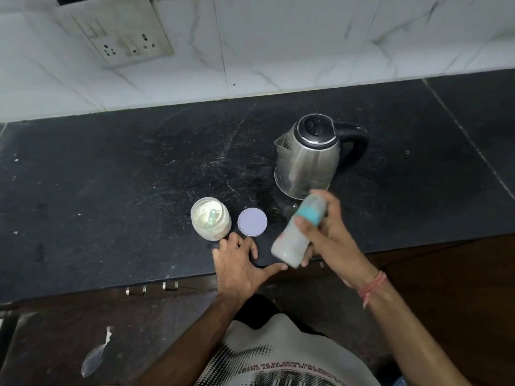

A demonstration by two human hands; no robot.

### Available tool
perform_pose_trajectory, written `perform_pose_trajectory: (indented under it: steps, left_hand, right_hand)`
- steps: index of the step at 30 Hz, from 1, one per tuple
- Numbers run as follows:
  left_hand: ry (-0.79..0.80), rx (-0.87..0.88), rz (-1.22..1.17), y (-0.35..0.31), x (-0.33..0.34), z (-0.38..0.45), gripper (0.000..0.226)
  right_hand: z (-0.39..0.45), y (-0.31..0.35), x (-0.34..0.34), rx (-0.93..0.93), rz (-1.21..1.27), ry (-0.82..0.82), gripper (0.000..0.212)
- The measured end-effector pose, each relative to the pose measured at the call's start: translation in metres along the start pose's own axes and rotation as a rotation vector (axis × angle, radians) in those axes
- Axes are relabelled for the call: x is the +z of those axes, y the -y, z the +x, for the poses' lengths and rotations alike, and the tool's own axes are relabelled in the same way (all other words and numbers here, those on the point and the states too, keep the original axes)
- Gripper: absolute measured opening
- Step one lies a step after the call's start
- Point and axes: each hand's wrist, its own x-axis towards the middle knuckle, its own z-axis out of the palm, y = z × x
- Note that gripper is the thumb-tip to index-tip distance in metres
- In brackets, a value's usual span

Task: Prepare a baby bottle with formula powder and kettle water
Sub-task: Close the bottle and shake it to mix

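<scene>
My right hand (331, 232) grips a baby bottle (298, 232) with a teal collar, tilted above the counter's front edge and blurred by motion. My left hand (239, 263) rests flat on the black counter (111, 176) with fingers spread, holding nothing, just in front of the open formula jar (211, 218). A scoop lies in the jar's pale powder. The jar's lilac lid (252, 221) lies flat beside it on the right. The steel kettle (309, 157) with its black lid and handle stands behind the bottle, spout pointing left.
A white marble-tiled wall with a socket plate (122, 37) backs the counter. Dark cabinet fronts with metal handles (152, 288) run below the counter edge. A crumpled plastic wrapper (94, 358) lies on the floor at lower left.
</scene>
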Motion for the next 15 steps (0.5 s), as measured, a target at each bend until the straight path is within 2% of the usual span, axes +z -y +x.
perform_pose_trajectory:
  steps: [1, 2, 5, 6, 9, 12, 13, 15]
  left_hand:
    - [-0.012, 0.014, -0.025, 0.001, 0.000, -0.001, 0.072]
    - [-0.013, 0.020, -0.033, 0.001, -0.001, -0.001, 0.071]
    - [0.063, -0.021, 0.081, -0.003, -0.003, 0.001, 0.085]
    - [0.079, -0.031, 0.104, -0.004, -0.004, 0.002, 0.087]
    - [0.055, -0.019, 0.080, -0.002, -0.004, 0.002, 0.085]
    - [0.083, -0.023, 0.124, -0.004, -0.005, 0.003, 0.088]
    - [0.087, -0.027, 0.126, -0.004, -0.006, 0.003, 0.087]
    - [0.066, -0.017, 0.097, -0.004, -0.006, 0.002, 0.085]
  right_hand:
    - [0.001, -0.002, -0.002, 0.025, -0.060, 0.099, 0.068]
    - [0.002, -0.004, -0.005, 0.032, -0.075, 0.129, 0.069]
    - [0.012, -0.003, -0.010, -0.021, -0.006, -0.078, 0.068]
    - [0.015, -0.001, -0.012, -0.025, -0.034, -0.072, 0.068]
    - [0.014, 0.003, -0.012, -0.009, -0.117, 0.105, 0.068]
    - [0.013, 0.009, -0.010, -0.076, 0.046, -0.128, 0.062]
    - [0.012, 0.011, -0.009, -0.080, 0.050, -0.130, 0.061]
    - [0.009, 0.009, -0.007, -0.058, -0.051, 0.024, 0.066]
